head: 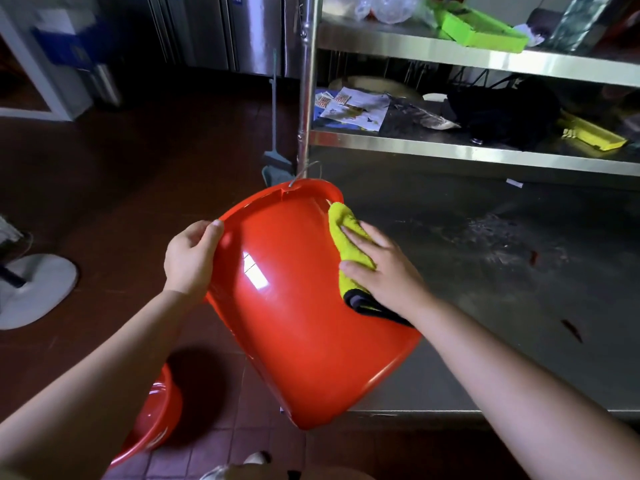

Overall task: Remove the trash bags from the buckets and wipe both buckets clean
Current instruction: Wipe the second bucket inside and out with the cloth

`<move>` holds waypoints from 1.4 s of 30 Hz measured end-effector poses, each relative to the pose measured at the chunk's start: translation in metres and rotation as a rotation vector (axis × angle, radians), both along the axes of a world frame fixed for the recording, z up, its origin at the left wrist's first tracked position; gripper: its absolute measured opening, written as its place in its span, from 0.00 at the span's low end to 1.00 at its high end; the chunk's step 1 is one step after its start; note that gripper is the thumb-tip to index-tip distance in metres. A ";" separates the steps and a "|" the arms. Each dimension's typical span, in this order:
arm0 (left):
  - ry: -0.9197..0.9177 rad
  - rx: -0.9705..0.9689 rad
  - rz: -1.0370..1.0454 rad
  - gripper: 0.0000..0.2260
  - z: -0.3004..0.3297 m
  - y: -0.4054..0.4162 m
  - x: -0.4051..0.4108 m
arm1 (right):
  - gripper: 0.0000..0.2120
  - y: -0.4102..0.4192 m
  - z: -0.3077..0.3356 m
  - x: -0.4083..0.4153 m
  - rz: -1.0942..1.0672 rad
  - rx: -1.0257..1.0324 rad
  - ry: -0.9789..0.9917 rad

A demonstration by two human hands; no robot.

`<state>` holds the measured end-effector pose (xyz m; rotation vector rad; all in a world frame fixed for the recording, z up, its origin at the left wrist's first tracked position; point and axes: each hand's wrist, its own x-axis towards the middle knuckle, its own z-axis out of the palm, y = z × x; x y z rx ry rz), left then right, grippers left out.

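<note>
Bag gone from red bucket (294, 306). Left hand (190, 258) clamped on rim, 9 o'clock. Right hand (381, 268) flat, fingers straight, pressing yellow cloth (346, 237) on outer wall, 2 o'clock. Second bucket (156, 417) waiting, 7 o'clock; wiped or not, cannot tell.

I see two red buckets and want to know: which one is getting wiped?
The tipped red bucket held at the steel counter; the other bucket sits untouched on the floor.

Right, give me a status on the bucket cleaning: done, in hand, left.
Done: no trash bag shows on the red bucket being held. In hand: the left hand grips its rim while the right hand presses a yellow cloth flat against its outer wall. Left: the second red bucket sits on the floor; whether it has been wiped cannot be told.
</note>
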<state>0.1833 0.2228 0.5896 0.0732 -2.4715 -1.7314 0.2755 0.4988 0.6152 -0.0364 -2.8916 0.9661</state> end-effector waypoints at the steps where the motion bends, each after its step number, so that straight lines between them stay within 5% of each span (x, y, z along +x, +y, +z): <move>1: 0.007 -0.015 -0.013 0.12 -0.001 -0.001 0.001 | 0.27 0.003 0.000 0.000 0.003 -0.016 -0.018; 7: -0.007 -0.046 0.010 0.12 -0.002 -0.006 0.005 | 0.32 -0.037 0.009 0.019 0.078 0.364 0.065; 15: -0.079 -0.008 -0.018 0.12 0.002 -0.007 -0.002 | 0.28 -0.090 0.003 0.063 0.488 0.791 0.233; 18: -0.088 -0.025 -0.018 0.14 0.000 -0.009 -0.003 | 0.26 -0.080 0.000 0.069 0.524 0.767 0.253; 24: -0.056 0.005 0.043 0.12 -0.004 -0.005 -0.003 | 0.30 -0.040 0.010 0.051 0.079 0.492 0.083; 28: -0.041 -0.051 0.028 0.14 -0.003 -0.007 0.003 | 0.31 -0.040 0.005 0.049 -0.001 0.498 0.083; 32: 0.102 -0.395 -0.012 0.08 0.012 0.000 -0.003 | 0.30 -0.053 0.007 0.057 0.048 0.586 0.118; 36: 0.097 -0.659 -0.064 0.16 0.045 0.024 -0.024 | 0.27 -0.082 0.003 0.067 0.277 0.660 0.227; 42: 0.065 -0.722 0.039 0.26 0.042 0.021 -0.032 | 0.24 -0.100 -0.003 0.070 0.457 0.733 0.266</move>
